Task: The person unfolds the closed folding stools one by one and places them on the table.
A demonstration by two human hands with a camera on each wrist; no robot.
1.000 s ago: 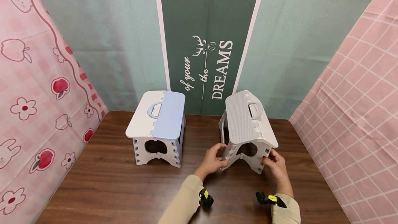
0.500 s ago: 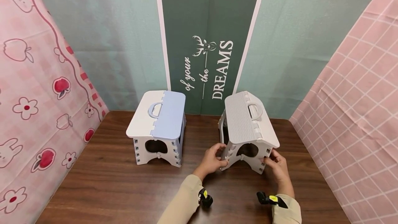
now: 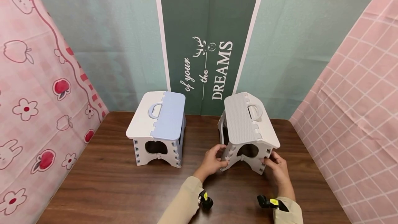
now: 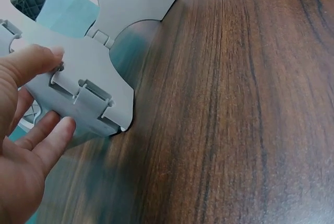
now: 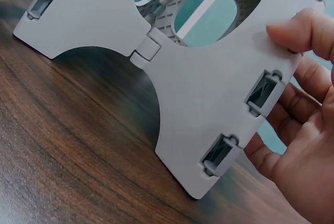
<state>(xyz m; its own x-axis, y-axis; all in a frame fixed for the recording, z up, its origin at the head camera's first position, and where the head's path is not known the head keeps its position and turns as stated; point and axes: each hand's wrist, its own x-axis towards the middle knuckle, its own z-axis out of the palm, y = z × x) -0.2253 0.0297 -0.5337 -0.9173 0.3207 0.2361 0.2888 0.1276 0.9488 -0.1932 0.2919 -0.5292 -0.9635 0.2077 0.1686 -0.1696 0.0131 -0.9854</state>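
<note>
A grey and white folding stool [image 3: 240,120] stands on the right of the table, its top bent into a ridge along the middle hinge. My left hand [image 3: 211,161] grips its near left leg edge, thumb on the front panel and fingers round the side, as the left wrist view shows. At the near right leg edge my right hand [image 3: 278,170] pinches the panel, with the thumb on the front face [image 5: 209,78] and the fingers behind. To the left, a blue and white folding stool [image 3: 169,113] stands unfolded with a flat top and a loop handle.
The stools stand on a dark brown wooden table [image 3: 124,193]. Behind it hangs a green cloth [image 3: 124,44] with printed lettering. Pink patterned cloths flank the table, a fruit-and-flower one [image 3: 34,113] at left and a checked one [image 3: 351,130] at right.
The right edge of the grey and white stool has shifted very slightly right, my right hand moving with it. My left hand keeps its place, and the blue stool has not moved.
</note>
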